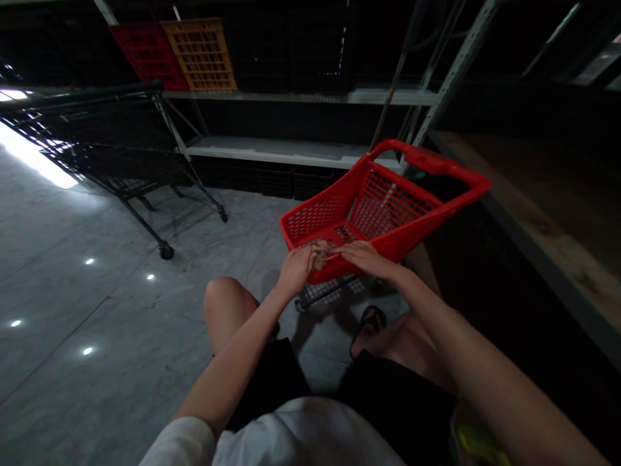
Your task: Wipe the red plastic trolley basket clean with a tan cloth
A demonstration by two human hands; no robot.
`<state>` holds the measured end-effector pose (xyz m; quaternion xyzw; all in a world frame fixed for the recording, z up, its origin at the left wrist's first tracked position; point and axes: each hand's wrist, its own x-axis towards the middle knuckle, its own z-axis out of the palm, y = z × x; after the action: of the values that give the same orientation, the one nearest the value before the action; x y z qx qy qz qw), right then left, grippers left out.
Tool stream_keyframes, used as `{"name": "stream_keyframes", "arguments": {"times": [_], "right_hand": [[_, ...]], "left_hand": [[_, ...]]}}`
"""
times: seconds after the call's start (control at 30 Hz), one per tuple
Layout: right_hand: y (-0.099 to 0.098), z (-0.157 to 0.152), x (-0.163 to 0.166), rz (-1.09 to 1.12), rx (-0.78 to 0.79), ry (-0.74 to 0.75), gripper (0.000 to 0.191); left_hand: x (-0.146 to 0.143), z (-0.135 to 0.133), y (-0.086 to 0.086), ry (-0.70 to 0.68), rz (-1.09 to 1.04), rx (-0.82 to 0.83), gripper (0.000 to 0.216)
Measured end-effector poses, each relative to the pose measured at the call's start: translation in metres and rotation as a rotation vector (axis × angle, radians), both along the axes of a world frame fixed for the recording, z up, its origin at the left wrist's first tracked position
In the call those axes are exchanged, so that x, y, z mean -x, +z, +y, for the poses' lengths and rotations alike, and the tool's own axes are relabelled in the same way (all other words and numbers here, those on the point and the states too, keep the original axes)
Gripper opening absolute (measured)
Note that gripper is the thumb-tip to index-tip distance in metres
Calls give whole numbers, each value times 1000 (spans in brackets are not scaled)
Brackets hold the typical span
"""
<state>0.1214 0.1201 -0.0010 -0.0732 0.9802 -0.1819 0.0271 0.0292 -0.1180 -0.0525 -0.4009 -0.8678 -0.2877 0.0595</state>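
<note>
A red plastic shopping cart [402, 243] with latticed walls stands in front of my knees. My left hand [297, 268] is closed on a crumpled tan cloth [320, 255] and presses it against the cart's near rim. Just to the right, my right hand [363, 257] lies over the same rim, fingers stretched toward the cloth; its thumb side is partly hidden. Inside the cart, the slotted floor and the latticed back panel show.
A dark metal cart [111, 142] on wheels stands at the left. Behind, a metal rack [291, 152] bears a red crate [150, 55], a yellow crate [201, 53] and dark crates. A wooden ledge [543, 239] runs along the right. The floor [87, 278] is grey.
</note>
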Motion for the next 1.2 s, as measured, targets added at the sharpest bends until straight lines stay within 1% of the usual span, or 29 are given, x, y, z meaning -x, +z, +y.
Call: {"name": "stream_keyframes", "arguments": {"times": [0.07,0.17,0.27,0.37,0.5,0.73,0.87,0.97,1.03,1.1,1.2], "right_hand": [[-7,-2,-1,47,0,-78,48],[-20,-10,-1,111,-19,-172,39],[-26,-15,0,158,-18,-192,33],[-29,-15,3,183,-17,-195,33],[-33,-12,2,181,-29,-209,34],[-36,0,-12,164,55,-154,37],[-37,5,-17,137,95,-127,36],[-38,9,-22,148,113,-115,36],[-38,13,-26,144,97,-127,36],[-35,19,-31,133,61,-148,36],[-31,28,-38,113,-26,-191,35]], "left_hand": [[2,-1,-2,-22,1,18,19],[13,-4,-1,-38,10,46,20],[33,-12,2,-43,30,75,22],[48,-19,4,-50,45,101,22],[46,-22,1,-65,64,119,25],[20,-25,-4,-51,98,126,24],[-3,-26,-3,-6,111,127,24],[-30,-24,-2,35,124,126,22],[-52,-20,-2,47,130,125,21],[-75,-12,-3,50,132,123,21],[-103,3,-5,26,147,105,31]]}}
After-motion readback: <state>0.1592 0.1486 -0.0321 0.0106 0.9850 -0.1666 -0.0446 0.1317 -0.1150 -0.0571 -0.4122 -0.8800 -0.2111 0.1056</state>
